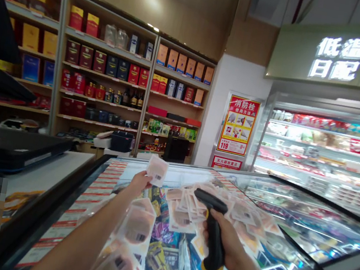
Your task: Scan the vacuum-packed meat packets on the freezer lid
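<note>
In the head view my left hand [141, 181] pinches a flat, clear-wrapped packet [157, 171] by its lower left corner; a barcode label shows on it. My right hand [225, 237] is wrapped round the handle of a black and yellow barcode scanner [216, 240], its head pointing left toward the packet and its cable running down. Beneath my hands, many similar packets lie on the glass top of a chest freezer. One pile of packets [137, 224] is under my left forearm, another heap [184, 209] behind the scanner.
The freezer's glass lid [295, 205] stretches right, with a dark rail across it. A counter [57, 169] carrying a black flat device [15, 146] stands at the left. Behind are shelves of boxes [105, 62], a fire hydrant poster [238, 125] and a lit refrigerated case [329, 151].
</note>
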`<move>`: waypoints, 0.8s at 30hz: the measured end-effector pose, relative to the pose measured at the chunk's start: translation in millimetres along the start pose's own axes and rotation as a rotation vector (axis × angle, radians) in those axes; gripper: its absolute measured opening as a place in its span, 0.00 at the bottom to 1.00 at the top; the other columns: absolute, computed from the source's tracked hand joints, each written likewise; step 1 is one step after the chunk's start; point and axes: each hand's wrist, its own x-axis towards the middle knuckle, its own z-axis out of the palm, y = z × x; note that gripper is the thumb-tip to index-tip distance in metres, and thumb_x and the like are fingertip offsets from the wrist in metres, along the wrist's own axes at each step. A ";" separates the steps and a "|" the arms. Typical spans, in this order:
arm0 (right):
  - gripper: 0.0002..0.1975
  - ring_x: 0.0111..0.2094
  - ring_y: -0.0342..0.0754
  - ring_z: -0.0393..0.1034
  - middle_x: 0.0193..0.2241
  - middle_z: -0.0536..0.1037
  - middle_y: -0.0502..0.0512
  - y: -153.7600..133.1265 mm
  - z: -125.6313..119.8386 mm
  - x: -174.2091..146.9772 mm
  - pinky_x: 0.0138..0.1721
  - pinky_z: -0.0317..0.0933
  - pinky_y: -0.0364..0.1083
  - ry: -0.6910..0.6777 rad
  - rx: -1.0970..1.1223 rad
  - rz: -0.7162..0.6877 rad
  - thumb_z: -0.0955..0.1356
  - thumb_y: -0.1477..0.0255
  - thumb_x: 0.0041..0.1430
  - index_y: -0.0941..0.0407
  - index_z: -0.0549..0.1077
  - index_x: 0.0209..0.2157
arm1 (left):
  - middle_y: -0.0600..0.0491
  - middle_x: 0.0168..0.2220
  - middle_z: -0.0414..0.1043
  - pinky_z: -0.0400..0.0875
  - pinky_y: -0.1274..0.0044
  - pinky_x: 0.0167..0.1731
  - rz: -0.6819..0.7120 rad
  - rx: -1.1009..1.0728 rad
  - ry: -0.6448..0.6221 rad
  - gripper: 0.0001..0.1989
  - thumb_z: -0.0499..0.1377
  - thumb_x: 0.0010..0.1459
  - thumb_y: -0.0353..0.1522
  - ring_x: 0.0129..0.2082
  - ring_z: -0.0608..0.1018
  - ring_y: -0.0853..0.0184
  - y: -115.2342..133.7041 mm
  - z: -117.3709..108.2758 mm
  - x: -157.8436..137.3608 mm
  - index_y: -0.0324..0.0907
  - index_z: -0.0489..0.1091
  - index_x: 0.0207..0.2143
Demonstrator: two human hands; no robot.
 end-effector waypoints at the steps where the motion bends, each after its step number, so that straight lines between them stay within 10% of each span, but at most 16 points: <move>1: 0.12 0.14 0.37 0.60 0.15 0.68 0.47 0.3 2.4 0.7 0.14 0.53 0.36 -0.013 0.006 0.003 0.65 0.63 0.45 0.58 0.64 0.26 | 0.50 0.41 0.65 0.68 0.71 0.33 -0.010 -0.069 -0.025 0.15 0.50 0.53 0.34 0.35 0.71 0.68 3.0 10.7 -5.1 0.38 0.61 0.43; 24: 0.12 0.14 0.38 0.61 0.14 0.68 0.46 -22.8 -50.8 -6.8 0.13 0.54 0.37 0.191 0.000 -0.080 0.65 0.64 0.44 0.58 0.65 0.26 | 0.49 0.41 0.65 0.68 0.71 0.34 -0.024 -0.364 -0.237 0.15 0.51 0.53 0.34 0.36 0.71 0.68 30.6 115.1 -42.9 0.38 0.61 0.43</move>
